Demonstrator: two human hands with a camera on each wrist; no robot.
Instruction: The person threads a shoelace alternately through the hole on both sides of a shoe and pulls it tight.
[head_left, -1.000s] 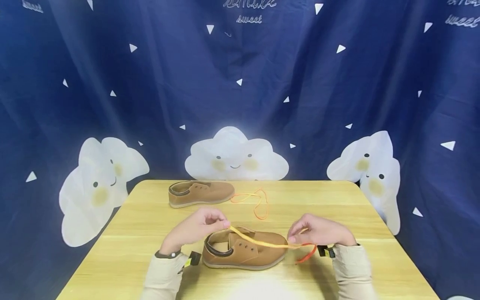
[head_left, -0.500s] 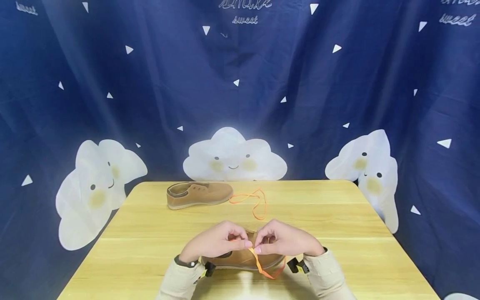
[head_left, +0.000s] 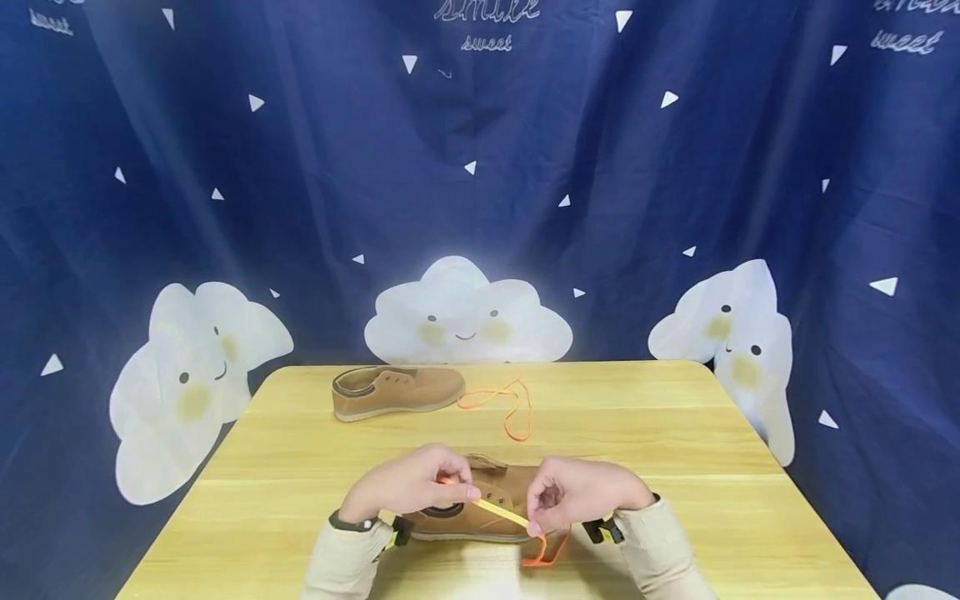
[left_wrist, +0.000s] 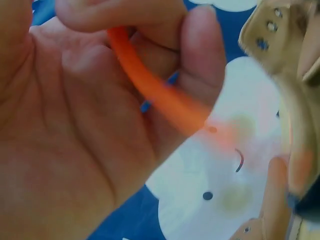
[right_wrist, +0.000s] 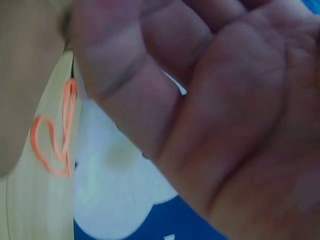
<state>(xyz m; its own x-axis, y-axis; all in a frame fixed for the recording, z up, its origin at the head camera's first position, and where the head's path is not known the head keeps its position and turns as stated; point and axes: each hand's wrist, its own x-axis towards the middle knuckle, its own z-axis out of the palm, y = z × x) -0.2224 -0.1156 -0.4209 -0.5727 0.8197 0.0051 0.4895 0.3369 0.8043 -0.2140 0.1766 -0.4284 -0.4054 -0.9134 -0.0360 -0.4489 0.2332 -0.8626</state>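
Note:
A brown shoe [head_left: 513, 483] lies near the front of the table, toe to the right, its eyelets in sight between the hands. Above it, my left hand [head_left: 420, 481] pinches a yellow-orange shoelace [head_left: 501, 511] between thumb and fingers. The lace runs taut, down and to the right, to my right hand [head_left: 585, 493], whose fingertips pinch it too. Past that hand, a loose orange end hangs by the shoe's toe. In the left wrist view the orange lace [left_wrist: 160, 102] crosses the curled fingers. The right wrist view hides the right fingertips.
A second brown shoe [head_left: 401, 392], without a lace, stands at the back left of the wooden table [head_left: 637, 417]. Right of its toe lies another orange shoelace [head_left: 517, 408] in a loose loop. A blue curtain [head_left: 480, 208] hangs behind the table's far edge.
The hands, wide apart with the lace stretched between them, came together over the shoe. Now they have parted a little, the right hand drawing along the lace down and to the right.

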